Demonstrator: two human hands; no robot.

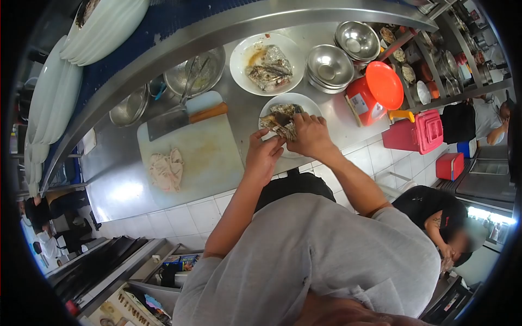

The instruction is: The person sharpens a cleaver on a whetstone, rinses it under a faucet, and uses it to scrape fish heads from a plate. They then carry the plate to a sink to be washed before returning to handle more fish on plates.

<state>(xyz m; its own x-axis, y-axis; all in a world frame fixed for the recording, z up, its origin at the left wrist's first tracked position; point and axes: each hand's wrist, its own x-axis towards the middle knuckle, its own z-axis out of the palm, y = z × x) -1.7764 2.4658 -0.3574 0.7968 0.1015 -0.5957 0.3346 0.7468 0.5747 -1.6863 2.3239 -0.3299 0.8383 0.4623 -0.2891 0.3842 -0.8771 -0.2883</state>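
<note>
A small white plate (pixel 307 101) lies near the counter's front edge, holding a crumpled, browned foil parcel (pixel 281 120) with what looks like cooked fish in it. My left hand (pixel 265 157) pinches the parcel's near left edge with fingers and thumb. From the right, my right hand (pixel 311 135) grips the same parcel, its fingers bent over the foil; the fingertips are partly hidden. Behind it, a larger white plate (pixel 239 65) bears another opened foil piece (pixel 269 68) with dark food and brown juice.
Left of my hands, a cutting board (pixel 217 157) carries a cleaver (pixel 168 122) and a crumpled cloth (pixel 167 169). Metal bowls (pixel 330 66) and a red container (pixel 365 103) stand to the right. A steel shelf edge (pixel 272 15) crosses above. Another person (pixel 435 217) is at the right.
</note>
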